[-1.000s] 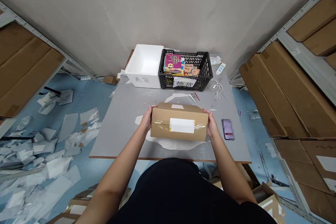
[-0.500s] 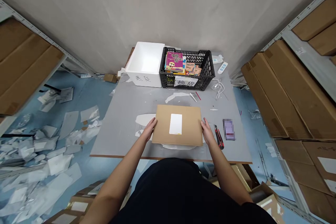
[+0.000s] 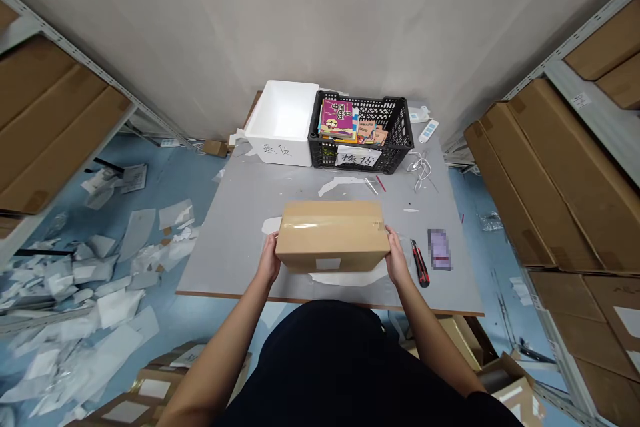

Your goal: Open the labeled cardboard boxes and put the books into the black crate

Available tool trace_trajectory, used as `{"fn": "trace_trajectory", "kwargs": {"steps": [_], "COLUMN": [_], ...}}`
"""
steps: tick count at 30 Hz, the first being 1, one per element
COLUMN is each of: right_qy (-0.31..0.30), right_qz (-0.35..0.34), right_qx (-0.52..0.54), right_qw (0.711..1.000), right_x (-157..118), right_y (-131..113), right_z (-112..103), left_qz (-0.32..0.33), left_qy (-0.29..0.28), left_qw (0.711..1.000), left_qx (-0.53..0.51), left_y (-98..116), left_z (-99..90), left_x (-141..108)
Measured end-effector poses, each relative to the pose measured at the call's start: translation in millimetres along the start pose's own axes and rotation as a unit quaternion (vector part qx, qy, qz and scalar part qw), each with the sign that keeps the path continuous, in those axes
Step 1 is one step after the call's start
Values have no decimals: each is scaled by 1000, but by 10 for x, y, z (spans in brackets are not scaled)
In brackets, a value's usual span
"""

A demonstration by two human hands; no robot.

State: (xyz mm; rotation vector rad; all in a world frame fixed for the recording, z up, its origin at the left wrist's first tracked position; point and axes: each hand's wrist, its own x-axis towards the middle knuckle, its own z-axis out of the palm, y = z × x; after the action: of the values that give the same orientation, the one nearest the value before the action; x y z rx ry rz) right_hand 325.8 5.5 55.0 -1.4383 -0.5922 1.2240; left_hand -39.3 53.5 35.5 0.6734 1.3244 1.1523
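A brown cardboard box (image 3: pixel 331 240) is held between my two hands over the front part of the grey table. Its taped side faces up, and the white label shows on the side toward me. My left hand (image 3: pixel 271 259) grips the left end, and my right hand (image 3: pixel 395 255) grips the right end; some fingers are hidden by the box. Just right of my right hand lies a red and black utility knife (image 3: pixel 421 263), with a blurred purple phone-like object (image 3: pixel 439 249) beyond it.
At the table's back stand a white foam box (image 3: pixel 283 121) and a black crate (image 3: pixel 360 137) holding books. A white cable (image 3: pixel 420 169) lies to their right. Shelves with cardboard boxes (image 3: pixel 555 173) flank the table. Torn packaging (image 3: pixel 100 287) litters the floor at left.
The cardboard box has been turned: its label faced up before, and now a taped side does, with the label toward me. Both hands stay on its ends.
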Motion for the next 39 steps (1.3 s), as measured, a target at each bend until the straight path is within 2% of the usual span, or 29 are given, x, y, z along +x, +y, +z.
{"fn": "trace_trajectory", "kwargs": {"steps": [2,3,5,7,9,11,14,18,22,24,26,29,34,37,39], "right_qy": [9,17,21,-16,-83,-121,-97,-38,-1,9,15,-11,-101,-146,-144], "right_qz": [4,-15,-94,-181,-229,-243,-247,-242,-220,-206,-195,-193,-174,-136,-162], "right_qx": [-52,-83,-156,-233,-299,-346,-375,-365,-367,-352,-340,-317,-208,-164,-190], "right_qw": [999,996,983,955,923,898,888,898,904,913,920,928,957,966,958], "right_x": [-77,-119,-209,-306,-392,-451,-470,-380,-241,-191,-163,-167,-281,-388,-462], "right_y": [-44,-86,-193,-291,-343,-345,-314,-343,-409,-420,-416,-391,-377,-493,-632], "right_z": [-1,3,33,100,194,275,272,-35,-479,-637,-700,-583,-32,250,367], "left_qz": [-32,-48,-66,-57,-46,-52,-77,-112,-170,-163,-127,-61,47,87,102], "left_qy": [7,6,-8,-27,-36,-30,-27,-27,-78,-108,-115,-93,-48,-30,-28], "left_qw": [999,999,998,998,998,998,997,992,981,980,985,993,996,992,989], "left_qx": [3,6,4,-8,-18,-16,0,46,51,39,32,36,56,88,101], "left_y": [-61,-87,-123,-138,-138,-139,-168,-247,-255,-206,-128,27,406,651,762], "left_z": [-39,-40,-10,40,82,94,57,39,197,299,369,369,175,62,23], "left_x": [-73,-110,-176,-217,-222,-199,-148,-148,-242,-293,-335,-379,-420,-423,-419]}}
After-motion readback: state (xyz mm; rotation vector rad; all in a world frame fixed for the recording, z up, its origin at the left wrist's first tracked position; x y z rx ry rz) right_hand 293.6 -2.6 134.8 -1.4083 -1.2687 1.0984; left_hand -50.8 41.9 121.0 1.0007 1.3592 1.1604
